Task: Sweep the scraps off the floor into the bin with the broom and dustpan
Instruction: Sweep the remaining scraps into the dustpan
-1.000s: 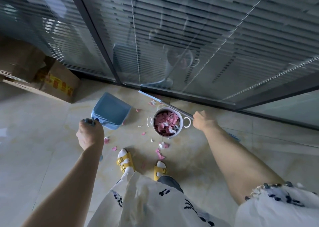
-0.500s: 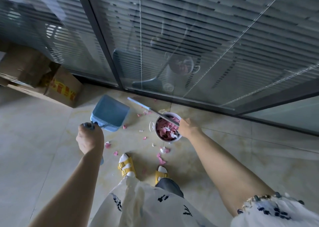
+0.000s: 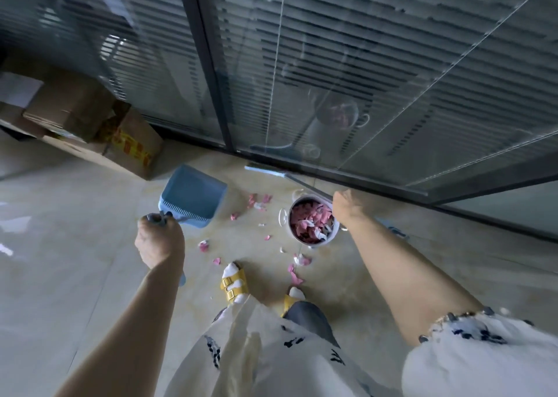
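Dustpan [image 3: 193, 195] is gripped by its handle in the left hand [image 3: 159, 242], pan tilted over the floor [image 3: 75, 245]. Pink scraps [image 3: 256, 201] are scattered betw. it & the bin [image 3: 312, 222]. Broom [image 3: 273, 171] handle is clasped in the right hand [image 3: 347, 206], above the bin.

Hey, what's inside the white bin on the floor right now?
The white bin holds a heap of pink and white scraps nearly to the rim. The right hand covers its far right edge, and whatever lies beneath the top layer is hidden.
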